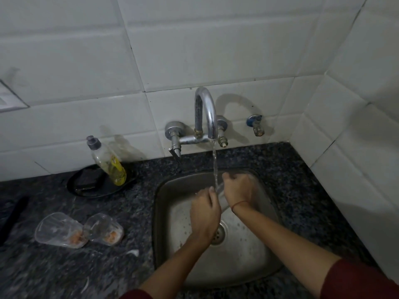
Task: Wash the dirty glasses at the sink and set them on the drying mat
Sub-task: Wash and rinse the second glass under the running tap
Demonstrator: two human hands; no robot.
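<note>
Gripping one glass (222,200) with left hand (205,214) and right hand (237,188) over sink (166,212), beside two dirty glasses (61,230) (104,229) near counter's (129,266) left edge.

White tiled walls (194,50), meeting in a corner on the right. Dark speckled stone counter (54,266) below. Light dim, hard shadows on tiles.

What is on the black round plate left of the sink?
A clear plastic bottle of yellow dish liquid and a dark square sponge rest on the black round plate. The plate's surface under them is covered.
</note>
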